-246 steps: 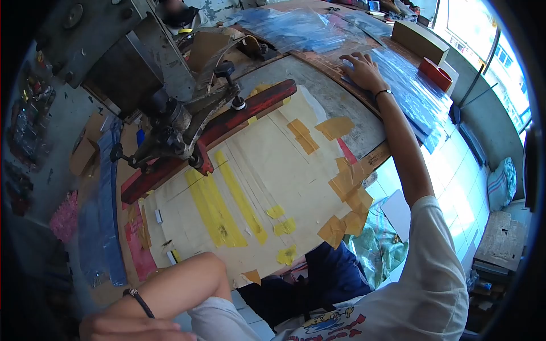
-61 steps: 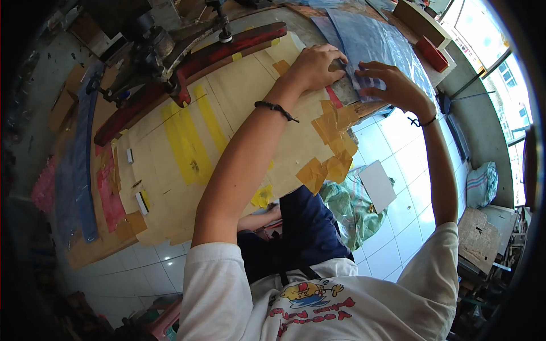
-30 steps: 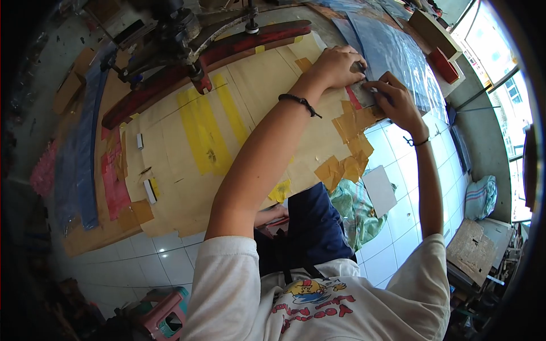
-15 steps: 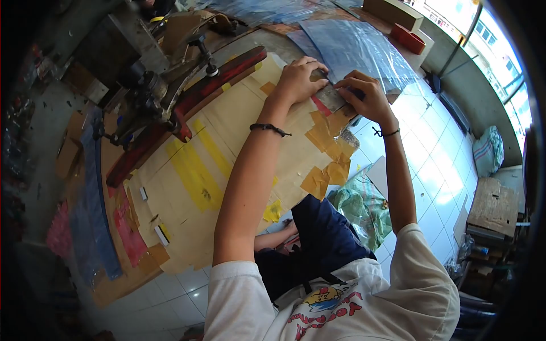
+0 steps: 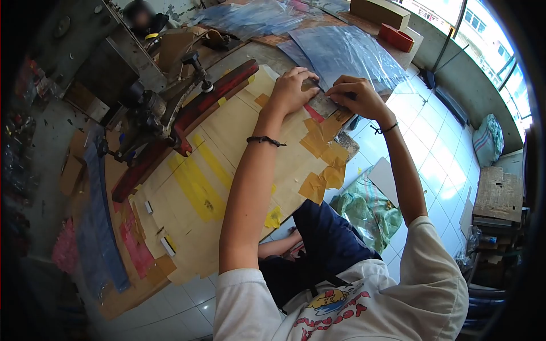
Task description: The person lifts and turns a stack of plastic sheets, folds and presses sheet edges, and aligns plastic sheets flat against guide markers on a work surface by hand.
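My left hand (image 5: 293, 91) rests at the far end of the paper-covered table (image 5: 219, 133), fingers bent, thumb apart from them. It lies beside the near corner of the clear bluish plastic sheets (image 5: 347, 54). Close to its right, my right hand (image 5: 361, 98) has thumb and forefinger pinched at that same corner. The thin edge between those fingertips is hard to make out. Under the hands there is a grey worn patch of tabletop (image 5: 323, 106), with a red strip (image 5: 313, 113) and pieces of brown tape (image 5: 321, 145) nearby.
A clamp-like machine with a long red bar (image 5: 187, 125) stands at the left of the table. More plastic sheets (image 5: 250, 20), a red tape ring (image 5: 396, 37) and a cardboard box (image 5: 380, 13) lie at the back. A green sack (image 5: 367, 207) is on the floor. Another person (image 5: 142, 20) is at the far left.
My view has shifted slightly, and a person has come into sight at the upper left. Both hands stay near the sheets' corner; the right fingers have closed more tightly together.
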Demonstrator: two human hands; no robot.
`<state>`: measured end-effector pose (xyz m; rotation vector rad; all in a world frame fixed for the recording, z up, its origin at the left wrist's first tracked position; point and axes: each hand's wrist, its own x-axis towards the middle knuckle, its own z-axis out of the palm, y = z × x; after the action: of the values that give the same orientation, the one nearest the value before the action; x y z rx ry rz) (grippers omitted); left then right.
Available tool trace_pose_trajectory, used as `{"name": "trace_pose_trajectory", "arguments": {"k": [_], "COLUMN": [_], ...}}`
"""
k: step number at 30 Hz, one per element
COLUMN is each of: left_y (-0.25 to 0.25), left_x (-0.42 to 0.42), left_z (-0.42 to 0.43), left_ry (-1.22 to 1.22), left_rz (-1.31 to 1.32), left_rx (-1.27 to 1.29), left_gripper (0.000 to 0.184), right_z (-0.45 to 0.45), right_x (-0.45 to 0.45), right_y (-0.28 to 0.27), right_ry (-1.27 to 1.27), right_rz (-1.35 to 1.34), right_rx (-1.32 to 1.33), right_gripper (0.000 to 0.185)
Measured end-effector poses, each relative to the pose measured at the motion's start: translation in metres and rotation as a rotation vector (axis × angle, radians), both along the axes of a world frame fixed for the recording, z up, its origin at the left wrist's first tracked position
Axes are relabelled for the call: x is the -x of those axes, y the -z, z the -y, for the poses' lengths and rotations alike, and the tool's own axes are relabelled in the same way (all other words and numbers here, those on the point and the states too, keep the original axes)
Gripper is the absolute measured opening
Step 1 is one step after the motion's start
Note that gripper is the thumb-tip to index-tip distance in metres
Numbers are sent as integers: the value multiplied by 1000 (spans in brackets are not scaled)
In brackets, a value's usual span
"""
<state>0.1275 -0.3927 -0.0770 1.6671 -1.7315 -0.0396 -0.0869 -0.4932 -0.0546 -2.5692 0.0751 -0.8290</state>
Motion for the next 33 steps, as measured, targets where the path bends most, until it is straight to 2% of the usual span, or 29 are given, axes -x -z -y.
{"name": "trace_pose_trajectory", "arguments": {"k": [2,5,8,10,12,14,18,19,23,29,33], "left_y": [-1,-3,3,5,1,-2,-5,-4,-4,-4,-6], "left_x": [0,2,0,0,3,3,2,1,0,-1,0], "left_z": [0,-2,2,4,1,0,3,4,6,10,9], "left_ry": [3,-17,-14,-1,-5,-11,-32,-39,-78,-63,-48], "left_rz": [9,22,13,15,10,-4,-9,3,29,45,69], "left_rx": [27,38,83,127,125,116,94,100,104,115,114], "left_gripper": [35,34,33,31,30,26,21,20,17,17,18], "right_z": [0,9,44,66,105,141,184,193,208,203,190], "right_x": [-3,-11,-49,-84,-129,-163,-207,-212,-205,-203,-197], "right_y": [-1,-22,-44,-60,-59,-51,7,21,7,11,4], "right_ry": [2,116,63,125,142,266,537,504,387,411,369], "right_rz": [29,-294,-350,-367,-367,-367,-193,-113,-188,-119,-92], "right_rx": [-25,-72,-49,138,295,359,441,295,229,331,247], "right_gripper": [15,23,33,30,27,27,33,32,30,31,28]}}
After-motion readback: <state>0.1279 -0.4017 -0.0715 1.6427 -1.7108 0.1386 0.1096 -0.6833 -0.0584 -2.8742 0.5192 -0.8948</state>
